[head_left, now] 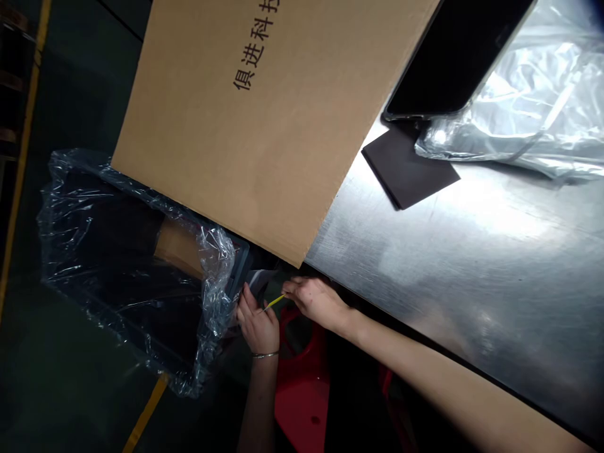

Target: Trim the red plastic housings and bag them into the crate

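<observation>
The likeliest trouble is a slip: the right hand (315,301) pinches the yellow stick (275,301) between thumb and fingers with its far end pointing at the left hand (258,325), so a sudden jerk could drive that end into the fingers there. Poor light under the carton (264,138) would make this worse, as would its corner, which sits just above the right hand and could be knocked by a quick lift. The crumpled bag (218,283) over the crate (240,261) could also snag or tear if the stick strays into it. The stick lies between the hands, one end in the right hand's grip, the other by the left hand's thumb, near the table (425,270) edge and above the red stool (304,384). The left hand reaches to the crate's side, fingers stretched out; shadow hides whether they grip anything.
</observation>
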